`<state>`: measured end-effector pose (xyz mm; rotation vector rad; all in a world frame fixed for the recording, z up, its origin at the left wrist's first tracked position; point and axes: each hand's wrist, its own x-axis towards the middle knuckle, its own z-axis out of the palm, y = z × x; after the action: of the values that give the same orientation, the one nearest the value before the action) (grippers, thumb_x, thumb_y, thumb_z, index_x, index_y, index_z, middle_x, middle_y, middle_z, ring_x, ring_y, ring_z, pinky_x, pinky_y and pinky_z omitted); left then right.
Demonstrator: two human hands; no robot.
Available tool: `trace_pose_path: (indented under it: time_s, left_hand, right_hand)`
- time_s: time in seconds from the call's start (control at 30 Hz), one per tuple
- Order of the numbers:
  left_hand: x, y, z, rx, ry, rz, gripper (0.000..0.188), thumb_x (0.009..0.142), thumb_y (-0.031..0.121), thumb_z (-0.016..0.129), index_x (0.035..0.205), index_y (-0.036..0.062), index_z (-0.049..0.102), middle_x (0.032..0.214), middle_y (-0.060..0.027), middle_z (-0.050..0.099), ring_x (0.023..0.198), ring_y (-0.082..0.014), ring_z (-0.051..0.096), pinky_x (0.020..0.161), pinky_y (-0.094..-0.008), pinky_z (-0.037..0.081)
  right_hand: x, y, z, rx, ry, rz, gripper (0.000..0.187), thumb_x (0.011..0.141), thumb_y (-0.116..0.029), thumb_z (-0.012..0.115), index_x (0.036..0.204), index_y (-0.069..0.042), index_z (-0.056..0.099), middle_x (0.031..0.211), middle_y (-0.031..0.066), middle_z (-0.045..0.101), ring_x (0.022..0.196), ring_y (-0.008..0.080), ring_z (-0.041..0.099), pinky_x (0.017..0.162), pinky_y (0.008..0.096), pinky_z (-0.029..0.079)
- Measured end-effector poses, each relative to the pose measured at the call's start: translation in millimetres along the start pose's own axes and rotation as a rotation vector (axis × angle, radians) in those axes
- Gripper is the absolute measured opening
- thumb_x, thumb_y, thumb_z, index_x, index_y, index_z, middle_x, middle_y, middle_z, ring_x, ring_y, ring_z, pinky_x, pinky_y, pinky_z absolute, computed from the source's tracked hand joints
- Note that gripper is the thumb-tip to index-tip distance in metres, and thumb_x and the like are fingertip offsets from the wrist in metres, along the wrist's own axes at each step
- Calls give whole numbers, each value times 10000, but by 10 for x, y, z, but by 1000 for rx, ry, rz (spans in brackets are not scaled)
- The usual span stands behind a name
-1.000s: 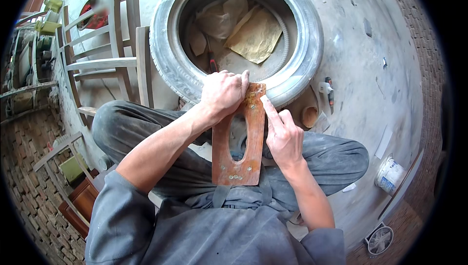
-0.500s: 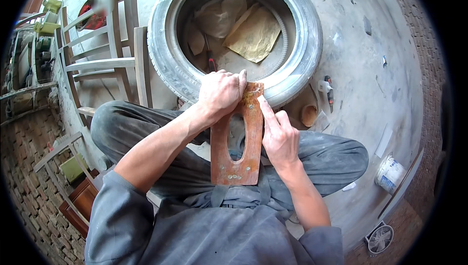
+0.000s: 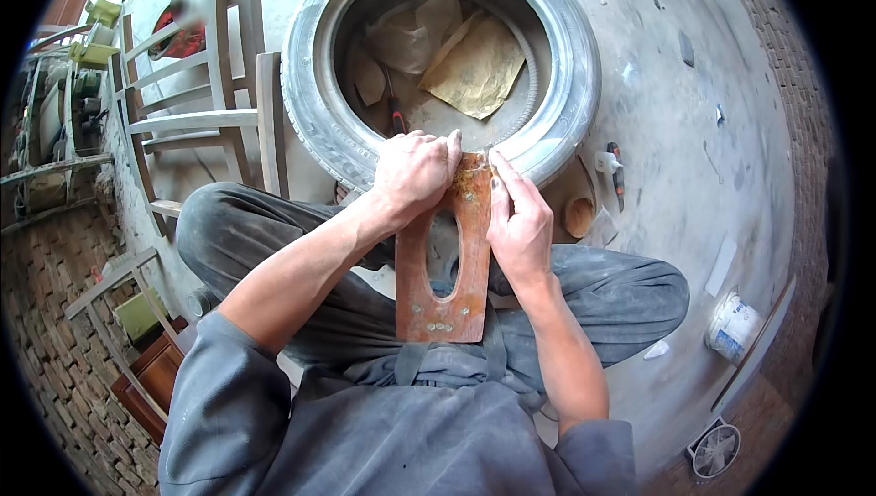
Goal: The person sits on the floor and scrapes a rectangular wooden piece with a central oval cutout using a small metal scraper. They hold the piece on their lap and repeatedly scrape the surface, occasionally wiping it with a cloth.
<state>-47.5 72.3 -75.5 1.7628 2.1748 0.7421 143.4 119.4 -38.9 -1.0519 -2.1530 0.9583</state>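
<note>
A reddish-brown wooden board (image 3: 412,263) with a long oval opening and small pale inlaid spots stands tilted between my lap and the near rim of a dusty tyre (image 3: 577,76). My left hand (image 3: 415,172) is closed over the board's far left edge, thumb up beside its top. At the far right corner, my right hand (image 3: 522,222) has its fingers bent and pressed against the edge. Something small and dark shows by its thumb, too small to name. Inside the tyre lie crumpled tan paper sheets (image 3: 479,67) and a screwdriver-like tool (image 3: 397,117) with a red-and-black handle.
Grey wooden chair frames (image 3: 196,119) stand at the left. To the right of the tyre, a black-and-red handled tool (image 3: 618,177) and a round brown piece (image 3: 578,217) lie on the floor. A white bucket (image 3: 733,327) and a fan (image 3: 714,449) are at the lower right.
My right hand has slid slightly up along the board's right edge to its far corner, its index finger now less stretched across the face. My left hand keeps its hold.
</note>
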Motion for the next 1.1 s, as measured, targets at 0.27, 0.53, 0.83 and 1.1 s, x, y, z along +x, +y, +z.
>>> trace_pose_path:
  time_s: [0.27, 0.53, 0.83, 1.1]
  left_hand:
    - [-4, -39, -1, -291, 83, -334, 504, 1113, 343, 567, 781, 3, 734, 702, -190, 704, 658, -342, 702, 677, -466, 552]
    - [-7, -161, -57, -664, -45, -581, 529, 1132, 391, 592, 900, -41, 790, 667, -76, 698, 656, -93, 584, 664, -322, 526]
    - [-13, -152, -65, -705, -36, -477, 477, 1174, 298, 508, 944, -46, 746, 803, -133, 769, 746, -155, 691, 753, -338, 564]
    - [-23, -160, -73, -712, -38, -486, 332, 1191, 225, 428, 1065, -25, 608, 890, -187, 787, 899, -262, 801, 821, -381, 597]
  right_hand:
    - [-245, 67, -388, -292, -287, -101, 584, 969, -81, 738, 1511, -282, 657, 813, 73, 583, 640, 296, 652, 605, 449, 563]
    - [65, 169, -518, -386, -375, -283, 566, 970, -96, 735, 1496, -295, 675, 750, 56, 497, 554, 261, 585, 532, 420, 538]
    - [213, 305, -542, -383, -452, -404, 621, 886, -22, 741, 1460, -255, 707, 733, 39, 468, 527, 215, 560, 492, 387, 524]
    - [283, 377, -552, -362, -467, -461, 660, 851, 9, 724, 1458, -248, 707, 737, 38, 476, 527, 215, 571, 472, 376, 517]
